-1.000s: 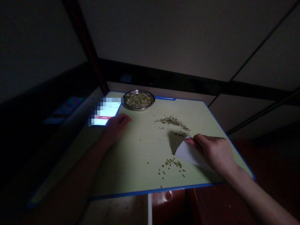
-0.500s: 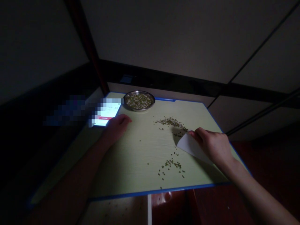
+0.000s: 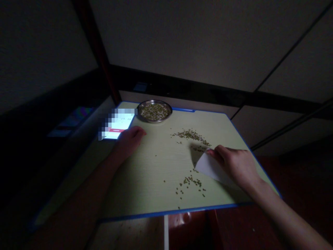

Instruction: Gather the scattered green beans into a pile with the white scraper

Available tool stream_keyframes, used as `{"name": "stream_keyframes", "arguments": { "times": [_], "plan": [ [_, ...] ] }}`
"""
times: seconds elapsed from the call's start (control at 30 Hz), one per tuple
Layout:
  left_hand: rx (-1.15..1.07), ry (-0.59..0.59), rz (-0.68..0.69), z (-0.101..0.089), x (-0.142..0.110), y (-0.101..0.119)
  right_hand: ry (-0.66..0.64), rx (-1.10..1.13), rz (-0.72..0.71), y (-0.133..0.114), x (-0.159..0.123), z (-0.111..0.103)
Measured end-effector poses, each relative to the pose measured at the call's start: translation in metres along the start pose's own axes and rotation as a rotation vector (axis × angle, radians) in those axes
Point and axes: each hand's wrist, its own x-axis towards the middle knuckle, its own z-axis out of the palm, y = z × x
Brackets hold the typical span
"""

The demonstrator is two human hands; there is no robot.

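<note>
My right hand [image 3: 234, 163] pinches a white sheet of paper or thin card [image 3: 208, 167], its lower edge tilted near the tabletop. Just beyond the card lies a loose pile of small green-brown seeds or beans [image 3: 191, 134]. A thinner scatter of the same seeds [image 3: 191, 182] lies nearer to me. My left hand [image 3: 132, 136] rests on the table with its fingers curled in, beside a lit tablet or phone screen [image 3: 122, 123]. Behind it stands a round metal dish [image 3: 154, 121] with many of these seeds in it.
The pale yellow-green table [image 3: 145, 187] has a blue edge. A dark wall with panels [image 3: 182, 41] stands right behind it. Below the front edge are a pale board [image 3: 130, 232] and a reddish surface [image 3: 187, 225]. The surroundings are dim.
My right hand and the card have shifted slightly toward me and a little to the left. The left hand, the dish and the seed piles look the same.
</note>
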Motion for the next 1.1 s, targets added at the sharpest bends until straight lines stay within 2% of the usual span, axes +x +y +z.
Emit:
{"name": "stream_keyframes", "arguments": {
  "times": [0.17,0.47,0.7,0.97,1.1],
  "plan": [
    [-0.002,0.002,-0.006,0.001,0.0,-0.001,-0.061,-0.078,0.102,0.016,-0.005,-0.004],
    [0.01,-0.008,-0.018,-0.002,-0.003,0.004,-0.101,-0.024,0.15,-0.006,-0.001,0.0],
    [-0.02,-0.009,0.005,0.001,0.0,-0.003,-0.135,-0.111,0.221,0.01,-0.003,0.001],
    [-0.021,-0.011,-0.011,0.0,-0.002,0.0,-0.116,-0.028,0.2,-0.007,0.002,0.002],
    [-0.029,-0.004,0.008,0.001,-0.002,-0.001,-0.143,-0.068,0.203,0.002,-0.002,0.004]
  ]
}}
